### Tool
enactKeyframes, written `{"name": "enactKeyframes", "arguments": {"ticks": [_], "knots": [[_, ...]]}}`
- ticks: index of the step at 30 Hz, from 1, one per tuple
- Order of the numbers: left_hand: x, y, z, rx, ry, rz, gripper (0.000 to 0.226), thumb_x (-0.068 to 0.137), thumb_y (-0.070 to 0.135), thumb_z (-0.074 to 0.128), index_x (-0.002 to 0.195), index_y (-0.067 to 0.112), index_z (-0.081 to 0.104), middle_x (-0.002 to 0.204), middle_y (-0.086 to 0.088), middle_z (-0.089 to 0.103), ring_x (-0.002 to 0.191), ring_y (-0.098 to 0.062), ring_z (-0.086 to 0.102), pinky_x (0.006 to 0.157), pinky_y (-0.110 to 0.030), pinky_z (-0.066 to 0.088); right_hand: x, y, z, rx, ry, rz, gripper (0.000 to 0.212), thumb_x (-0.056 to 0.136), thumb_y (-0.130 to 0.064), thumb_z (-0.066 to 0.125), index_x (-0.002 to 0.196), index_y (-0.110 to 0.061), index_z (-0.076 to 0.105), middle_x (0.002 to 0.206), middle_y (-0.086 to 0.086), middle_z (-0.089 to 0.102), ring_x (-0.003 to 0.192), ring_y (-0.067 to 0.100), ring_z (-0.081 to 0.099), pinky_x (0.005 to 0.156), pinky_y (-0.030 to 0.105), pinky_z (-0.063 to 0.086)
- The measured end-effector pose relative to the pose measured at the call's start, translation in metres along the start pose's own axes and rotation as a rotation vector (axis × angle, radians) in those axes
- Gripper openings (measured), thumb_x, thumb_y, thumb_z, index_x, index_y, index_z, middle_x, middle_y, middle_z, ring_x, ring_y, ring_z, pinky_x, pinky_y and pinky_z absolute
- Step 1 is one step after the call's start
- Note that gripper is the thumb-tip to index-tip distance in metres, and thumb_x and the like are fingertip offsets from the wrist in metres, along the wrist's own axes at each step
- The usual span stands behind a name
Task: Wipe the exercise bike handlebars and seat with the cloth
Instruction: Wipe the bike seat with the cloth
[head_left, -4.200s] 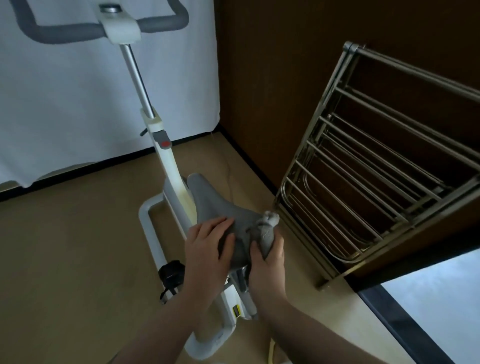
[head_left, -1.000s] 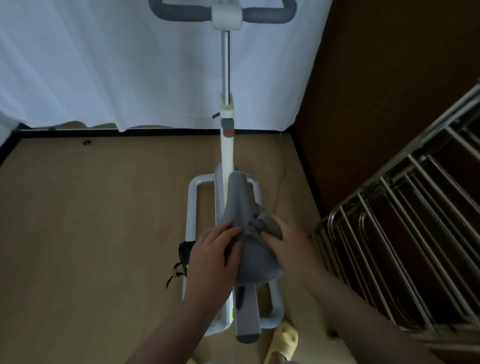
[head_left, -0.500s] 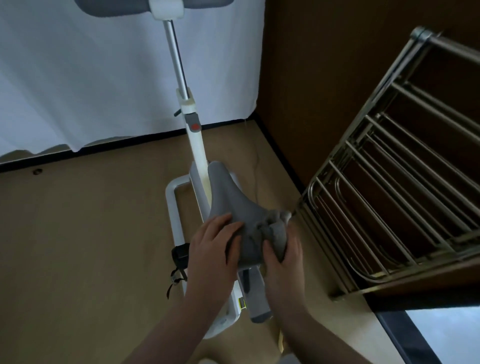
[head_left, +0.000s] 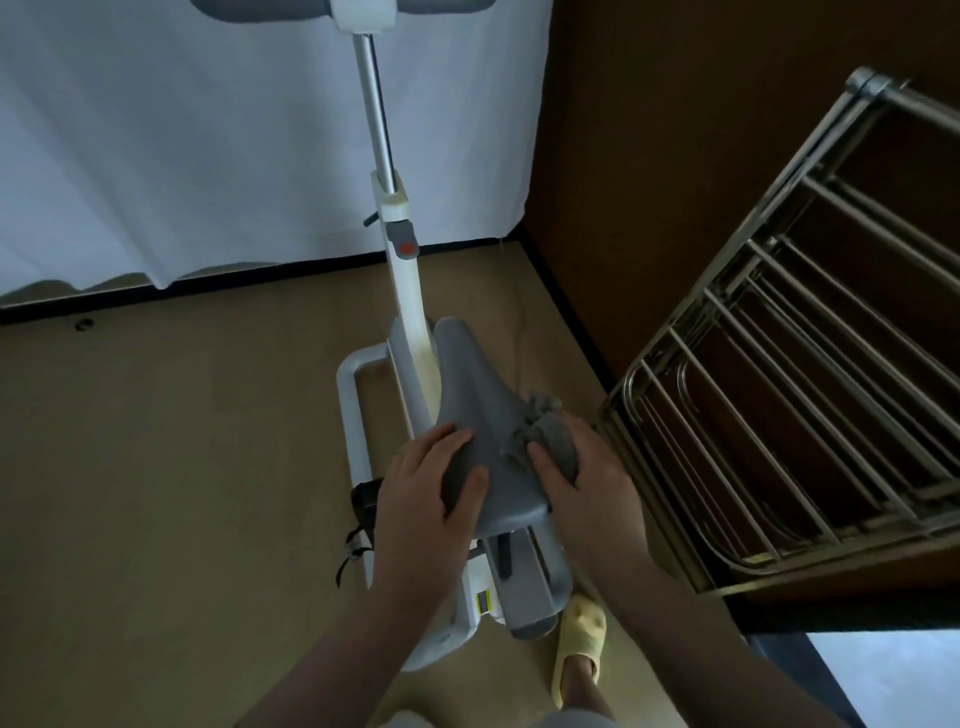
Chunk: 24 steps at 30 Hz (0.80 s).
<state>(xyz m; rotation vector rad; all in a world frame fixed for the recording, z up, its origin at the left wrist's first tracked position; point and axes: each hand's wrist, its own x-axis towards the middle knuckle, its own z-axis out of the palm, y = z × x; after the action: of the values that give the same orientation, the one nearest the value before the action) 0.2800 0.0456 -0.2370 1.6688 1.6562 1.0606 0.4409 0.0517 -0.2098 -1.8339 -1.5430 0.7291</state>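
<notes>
We see grey seat (head_left: 475, 415), smooth, narrow nose pointing away, wide back under our fingers. Left hand (head_left: 428, 491) grips left rear edge, fingers curled over top. Right hand (head_left: 587, 480) clutches bunched grey cloth (head_left: 543, 434), fuzzy, pressed on right side of seat just beyond thumb. Grey padded handlebars (head_left: 447, 6) far beyond fingertips, at top edge. Metal drying rack (head_left: 810, 332) close right of right hand; open tan floor (head_left: 171, 441) left of left hand.

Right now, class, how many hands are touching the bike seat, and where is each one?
2. The left hand grips the seat's left rear edge; the right hand presses the grey cloth against its right side. No other hand shows.
</notes>
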Motion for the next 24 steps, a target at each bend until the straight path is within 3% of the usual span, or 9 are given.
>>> {"name": "enactKeyframes", "arguments": {"ticks": [4, 11, 14, 18, 22, 24], "knots": [[-0.005, -0.004, -0.006, -0.034, 0.011, -0.059, 0.050, 0.086, 0.053, 0.040, 0.128, 0.030, 0.053, 0.129, 0.022, 0.048, 0.122, -0.005, 0.047, 0.099, -0.041, 0.046, -0.006, -0.010, 0.007, -0.173, -0.087, -0.141, 0.057, 0.091, -0.048, 0.054, 0.142, -0.026, 0.043, 0.150, -0.013, 0.037, 0.139, 0.005, 0.028, 0.116, 0.033, 0.028], [-0.003, 0.006, -0.010, 0.036, 0.006, -0.085, 0.034, 0.091, 0.025, 0.057, 0.125, 0.027, 0.057, 0.123, 0.021, 0.051, 0.115, -0.006, 0.051, 0.096, -0.035, 0.047, 0.063, -0.041, 0.027, -0.464, -0.225, 0.001, 0.053, 0.096, -0.055, 0.038, 0.142, -0.028, 0.037, 0.129, 0.002, 0.059, 0.112, 0.028, 0.058, 0.087, 0.041, 0.048], [-0.003, 0.003, -0.013, 0.005, -0.021, -0.119, 0.034, 0.092, 0.023, 0.056, 0.125, 0.029, 0.057, 0.126, 0.018, 0.053, 0.117, -0.005, 0.050, 0.099, -0.033, 0.045, 0.051, -0.040, 0.014, -0.512, -0.248, -0.070, 0.045, 0.098, -0.050, 0.039, 0.136, -0.027, 0.041, 0.125, -0.002, 0.059, 0.110, 0.023, 0.058, 0.079, 0.034, 0.040], [-0.006, 0.001, -0.012, -0.049, -0.026, -0.167, 0.035, 0.093, 0.024, 0.053, 0.126, 0.031, 0.056, 0.128, 0.017, 0.054, 0.119, -0.005, 0.049, 0.101, -0.037, 0.045, 0.037, -0.036, 0.002, -0.538, -0.241, -0.195, 0.047, 0.098, -0.051, 0.039, 0.137, -0.026, 0.041, 0.130, -0.005, 0.056, 0.117, 0.017, 0.054, 0.090, 0.033, 0.042], [-0.009, 0.007, -0.010, -0.025, 0.010, -0.188, 0.035, 0.093, 0.023, 0.053, 0.128, 0.029, 0.056, 0.131, 0.014, 0.053, 0.121, -0.006, 0.048, 0.101, -0.036, 0.044, 0.084, -0.043, 0.025, -0.461, -0.296, 0.018, 0.041, 0.095, -0.059, 0.034, 0.118, -0.029, 0.052, 0.107, 0.004, 0.065, 0.096, 0.031, 0.061, 0.087, 0.051, 0.048], [-0.013, 0.010, -0.009, -0.006, 0.018, -0.195, 0.036, 0.093, 0.022, 0.053, 0.129, 0.029, 0.056, 0.132, 0.017, 0.051, 0.122, -0.004, 0.046, 0.103, -0.032, 0.042, 0.105, -0.048, 0.035, -0.361, -0.333, 0.081, 0.040, 0.095, -0.055, 0.038, 0.122, -0.028, 0.051, 0.108, 0.007, 0.064, 0.096, 0.034, 0.061, 0.088, 0.052, 0.049]]}}
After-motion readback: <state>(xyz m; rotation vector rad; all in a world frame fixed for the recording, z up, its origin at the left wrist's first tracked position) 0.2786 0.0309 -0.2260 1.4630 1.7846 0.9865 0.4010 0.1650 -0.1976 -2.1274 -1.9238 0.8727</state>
